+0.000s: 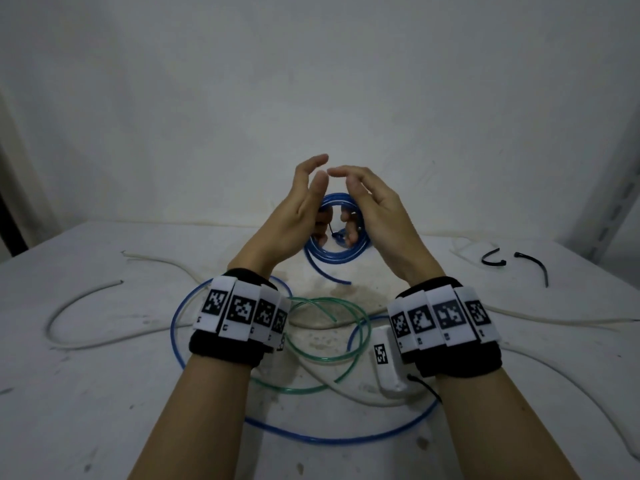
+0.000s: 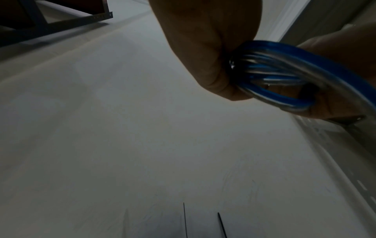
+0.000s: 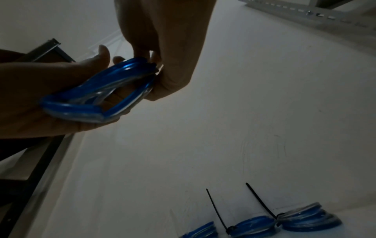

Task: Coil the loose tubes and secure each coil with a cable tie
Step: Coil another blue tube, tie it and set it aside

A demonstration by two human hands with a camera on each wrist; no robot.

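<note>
White, scuffed surface [image 1: 104,393] lies beneath both hands, left hand [image 1: 298,216] and right hand [image 1: 377,209], pinching the raised blue coil [image 1: 337,237]; it looks light, springy, best held across bunched loops.

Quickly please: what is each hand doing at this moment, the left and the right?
Left hand: grips the blue tube coil.
Right hand: pinches the same coil, fingers curled on it.

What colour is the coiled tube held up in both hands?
Blue, translucent. The coiled tube shows best in the right wrist view.
</note>
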